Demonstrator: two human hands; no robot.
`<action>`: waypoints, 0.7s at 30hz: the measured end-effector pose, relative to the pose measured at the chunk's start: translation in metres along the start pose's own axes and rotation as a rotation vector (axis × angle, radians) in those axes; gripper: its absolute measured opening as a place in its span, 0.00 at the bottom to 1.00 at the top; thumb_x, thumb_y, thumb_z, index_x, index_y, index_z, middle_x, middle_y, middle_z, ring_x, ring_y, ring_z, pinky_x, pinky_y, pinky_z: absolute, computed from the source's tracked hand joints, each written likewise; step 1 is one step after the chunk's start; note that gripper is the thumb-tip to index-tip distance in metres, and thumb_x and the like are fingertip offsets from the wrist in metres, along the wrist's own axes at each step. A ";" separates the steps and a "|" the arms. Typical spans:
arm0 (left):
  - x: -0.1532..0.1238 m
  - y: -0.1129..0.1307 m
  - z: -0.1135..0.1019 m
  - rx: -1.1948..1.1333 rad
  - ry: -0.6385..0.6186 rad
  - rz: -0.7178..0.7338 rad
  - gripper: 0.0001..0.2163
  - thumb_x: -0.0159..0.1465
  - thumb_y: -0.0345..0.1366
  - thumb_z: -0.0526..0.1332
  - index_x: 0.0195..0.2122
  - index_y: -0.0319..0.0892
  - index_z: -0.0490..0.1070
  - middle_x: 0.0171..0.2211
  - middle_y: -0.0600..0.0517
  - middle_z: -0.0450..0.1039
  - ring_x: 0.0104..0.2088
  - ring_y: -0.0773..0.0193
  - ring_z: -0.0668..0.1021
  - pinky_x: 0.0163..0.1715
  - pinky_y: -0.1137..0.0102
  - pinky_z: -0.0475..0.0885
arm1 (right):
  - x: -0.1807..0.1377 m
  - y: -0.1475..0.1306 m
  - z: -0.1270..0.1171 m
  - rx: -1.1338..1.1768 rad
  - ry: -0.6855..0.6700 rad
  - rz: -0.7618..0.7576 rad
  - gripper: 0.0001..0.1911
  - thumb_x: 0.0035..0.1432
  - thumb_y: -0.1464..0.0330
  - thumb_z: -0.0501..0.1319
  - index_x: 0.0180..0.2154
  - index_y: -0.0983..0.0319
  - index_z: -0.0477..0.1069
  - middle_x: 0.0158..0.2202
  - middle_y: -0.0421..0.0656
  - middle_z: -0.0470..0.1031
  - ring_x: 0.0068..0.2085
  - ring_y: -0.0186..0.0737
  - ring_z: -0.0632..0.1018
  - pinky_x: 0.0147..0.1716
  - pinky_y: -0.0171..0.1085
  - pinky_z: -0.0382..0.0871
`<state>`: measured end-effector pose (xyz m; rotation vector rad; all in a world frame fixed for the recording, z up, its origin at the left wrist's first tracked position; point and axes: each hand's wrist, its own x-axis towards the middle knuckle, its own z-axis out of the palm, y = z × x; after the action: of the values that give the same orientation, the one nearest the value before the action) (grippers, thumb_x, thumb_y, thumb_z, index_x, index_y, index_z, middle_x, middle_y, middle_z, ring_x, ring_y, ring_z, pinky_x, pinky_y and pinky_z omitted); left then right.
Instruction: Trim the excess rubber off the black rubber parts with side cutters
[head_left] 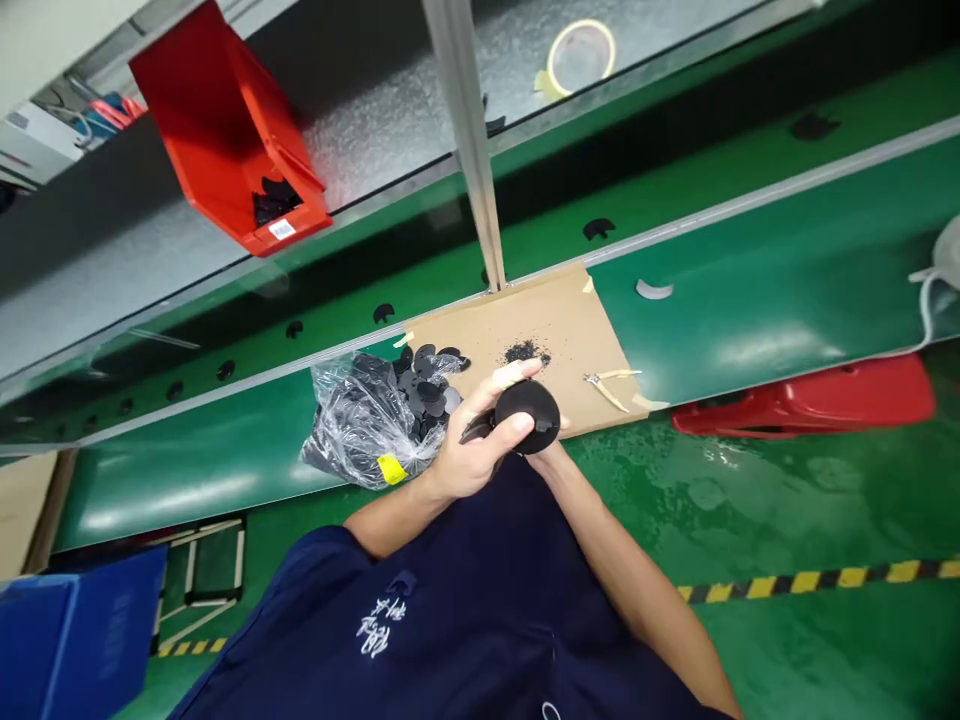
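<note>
Both hands meet just above the lap: left hand (pixel 471 455) curls around a round, matte black rubber disc (pixel 529 414), face up, no clear long axis. Right hand (pixel 556 440) sits mostly hidden behind it, grip unclear. Beyond, a clear plastic bag of black discs (pixel 375 415) lies beside brown cardboard (pixel 559 320).

The right hand (pixel 553 432) is mostly hidden behind the black disc (pixel 528 414); the blue bin (pixel 75 640) at eight o'clock is cut off.
</note>
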<state>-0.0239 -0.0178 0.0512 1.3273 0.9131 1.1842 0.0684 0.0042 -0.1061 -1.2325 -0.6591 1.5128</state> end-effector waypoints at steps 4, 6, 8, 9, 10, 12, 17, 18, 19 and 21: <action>0.022 -0.006 -0.020 -0.146 0.040 -0.080 0.25 0.58 0.49 0.74 0.54 0.45 0.73 0.40 0.49 0.80 0.41 0.58 0.83 0.44 0.66 0.79 | 0.005 -0.032 -0.004 0.064 -0.005 0.033 0.21 0.46 0.50 0.73 0.31 0.59 0.74 0.27 0.39 0.74 0.31 0.38 0.73 0.32 0.37 0.69; 0.035 -0.012 -0.035 -0.261 0.106 -0.172 0.19 0.57 0.46 0.75 0.44 0.43 0.74 0.35 0.51 0.79 0.32 0.65 0.80 0.33 0.73 0.77 | 0.005 -0.049 -0.005 0.063 0.017 0.043 0.22 0.44 0.49 0.75 0.29 0.59 0.73 0.27 0.38 0.72 0.30 0.35 0.71 0.31 0.35 0.68; 0.046 -0.022 -0.053 -0.374 0.205 -0.302 0.15 0.56 0.42 0.74 0.39 0.43 0.73 0.32 0.53 0.78 0.25 0.70 0.75 0.22 0.78 0.69 | 0.003 -0.066 -0.004 0.071 0.053 0.042 0.23 0.43 0.49 0.76 0.29 0.58 0.73 0.27 0.37 0.71 0.30 0.34 0.71 0.30 0.33 0.68; 0.050 -0.029 -0.062 -0.425 0.260 -0.374 0.14 0.54 0.40 0.73 0.38 0.43 0.72 0.31 0.53 0.78 0.22 0.72 0.73 0.18 0.79 0.64 | 0.001 -0.075 -0.002 0.078 0.071 0.032 0.22 0.44 0.50 0.76 0.29 0.58 0.74 0.29 0.38 0.72 0.31 0.34 0.72 0.31 0.33 0.70; 0.053 -0.037 -0.072 -0.472 0.312 -0.448 0.14 0.53 0.37 0.72 0.37 0.43 0.71 0.30 0.54 0.77 0.21 0.72 0.71 0.16 0.80 0.60 | -0.001 -0.083 0.000 0.081 0.085 0.016 0.21 0.44 0.50 0.76 0.31 0.58 0.76 0.31 0.38 0.74 0.33 0.34 0.74 0.32 0.34 0.71; 0.055 -0.055 -0.087 -0.542 0.402 -0.586 0.14 0.50 0.34 0.70 0.37 0.42 0.71 0.30 0.53 0.77 0.21 0.73 0.70 0.14 0.80 0.56 | -0.006 -0.098 0.007 0.057 0.093 -0.024 0.19 0.48 0.51 0.75 0.35 0.57 0.80 0.36 0.40 0.78 0.36 0.36 0.77 0.35 0.35 0.75; 0.052 -0.109 -0.099 -0.506 0.431 -0.737 0.14 0.50 0.34 0.68 0.37 0.42 0.69 0.33 0.51 0.77 0.24 0.72 0.72 0.16 0.80 0.57 | 0.001 -0.088 0.007 -0.104 0.122 -0.090 0.20 0.54 0.50 0.70 0.41 0.57 0.82 0.44 0.43 0.81 0.41 0.40 0.78 0.39 0.38 0.77; 0.051 -0.121 -0.098 -0.439 0.434 -0.758 0.13 0.51 0.35 0.68 0.36 0.42 0.68 0.33 0.50 0.77 0.25 0.71 0.73 0.16 0.80 0.57 | 0.005 -0.075 0.001 -0.117 0.134 -0.052 0.21 0.52 0.49 0.71 0.40 0.57 0.82 0.43 0.43 0.81 0.40 0.39 0.78 0.38 0.38 0.76; 0.050 -0.133 -0.096 -0.364 0.442 -0.784 0.13 0.51 0.35 0.68 0.35 0.42 0.67 0.33 0.50 0.77 0.25 0.71 0.73 0.16 0.80 0.57 | 0.009 -0.060 -0.008 -0.122 0.142 0.007 0.21 0.49 0.49 0.73 0.38 0.57 0.81 0.41 0.42 0.81 0.38 0.38 0.77 0.36 0.37 0.75; 0.044 -0.159 -0.090 -0.230 0.463 -0.839 0.12 0.52 0.37 0.67 0.33 0.42 0.67 0.31 0.50 0.77 0.25 0.70 0.73 0.17 0.79 0.57 | 0.015 -0.025 -0.030 -0.113 0.152 0.152 0.23 0.44 0.49 0.74 0.34 0.58 0.77 0.33 0.40 0.78 0.32 0.36 0.74 0.31 0.36 0.73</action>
<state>-0.0852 0.0642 -0.1063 0.3786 1.4258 0.8799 0.1060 0.0206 -0.0990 -1.4964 -0.5677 1.5039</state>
